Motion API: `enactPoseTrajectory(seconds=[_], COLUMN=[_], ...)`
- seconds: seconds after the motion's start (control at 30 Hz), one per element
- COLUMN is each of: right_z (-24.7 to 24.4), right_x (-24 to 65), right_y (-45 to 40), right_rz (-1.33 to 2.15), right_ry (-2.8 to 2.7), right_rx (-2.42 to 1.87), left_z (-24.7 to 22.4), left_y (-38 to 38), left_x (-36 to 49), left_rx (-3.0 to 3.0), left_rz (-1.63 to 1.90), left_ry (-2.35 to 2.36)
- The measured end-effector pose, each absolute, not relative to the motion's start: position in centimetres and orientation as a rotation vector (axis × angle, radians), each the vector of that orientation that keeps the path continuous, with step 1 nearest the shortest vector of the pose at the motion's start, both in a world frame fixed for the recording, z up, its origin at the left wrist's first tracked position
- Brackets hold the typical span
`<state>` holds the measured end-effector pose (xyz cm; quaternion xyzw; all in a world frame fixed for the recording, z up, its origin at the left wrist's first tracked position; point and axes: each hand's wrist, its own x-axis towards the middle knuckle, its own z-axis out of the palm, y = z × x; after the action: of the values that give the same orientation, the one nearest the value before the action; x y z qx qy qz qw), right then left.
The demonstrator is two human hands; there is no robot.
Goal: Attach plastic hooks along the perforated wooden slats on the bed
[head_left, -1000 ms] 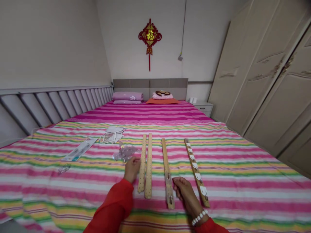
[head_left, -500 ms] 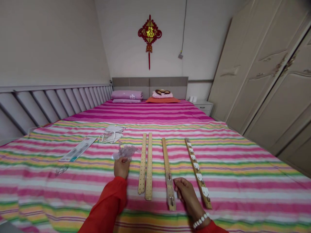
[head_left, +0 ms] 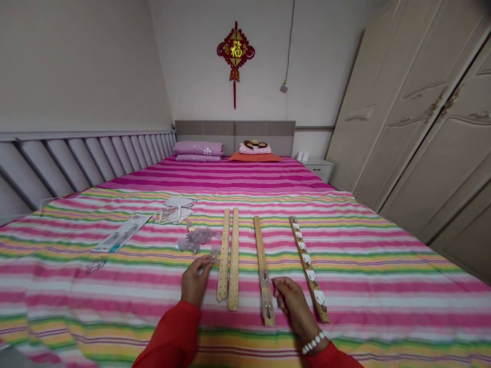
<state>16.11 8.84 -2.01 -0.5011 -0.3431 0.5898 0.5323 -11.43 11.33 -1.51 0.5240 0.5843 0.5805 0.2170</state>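
Between the thumb and fingers of my left hand (head_left: 196, 281) is a small clear adhesive hook (head_left: 214, 256), just left of two bare wooden strips with rows of holes, the left strip (head_left: 223, 255) and the right strip (head_left: 233, 260). Behind that hand lies a loose pile of clear hooks (head_left: 200, 236). My right hand (head_left: 294, 301) has its fingertips pinched beside a third wooden strip (head_left: 259, 240), which carries clear hooks (head_left: 266, 294) on its near half. Whether those fingertips hold anything is not visible. Right of them lies a strip with white hooks (head_left: 310, 275) along it.
Farther left are a flat hook package (head_left: 121, 233), a few white cards (head_left: 175, 210) and a small tangle of thin rings (head_left: 95, 265). Everything lies on a striped bedsheet (head_left: 138, 317). Pillows (head_left: 199, 148) rest by the headboard; a wardrobe (head_left: 414, 128) stands at right.
My left hand has drawn back from the pile of clear hooks and moved right toward the bare strips, with one hook in its fingers. The right hand stays by the third strip.
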Motion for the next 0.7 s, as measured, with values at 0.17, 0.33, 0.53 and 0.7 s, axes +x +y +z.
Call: enactPoseTrajectory(seconds=[0.17,0.33,0.53,0.7], right_z=[-2.2,-2.3,-2.0,-1.7], right_x=[16.3,16.4,16.3,16.3], right_y=[8.9,8.9,8.8,8.6], right_rz=[1.435,1.431,1.429,1.420], right_ry=[-0.800,-0.802,-0.778,-0.780], right_rx=[-1.145,-1.122,-1.104,-1.098], left_z=[-2.0,-1.7,-0.2,1.0], left_y=[11.1,11.6,11.9,12.2], left_x=[-11.1,-12.0,-12.7,-13.2], left_rx=[1.190,0.886,0.475,0.206], left_rz=[1.619,1.621,1.586,1.522], left_ry=[1.465,1.497,1.285,1.098])
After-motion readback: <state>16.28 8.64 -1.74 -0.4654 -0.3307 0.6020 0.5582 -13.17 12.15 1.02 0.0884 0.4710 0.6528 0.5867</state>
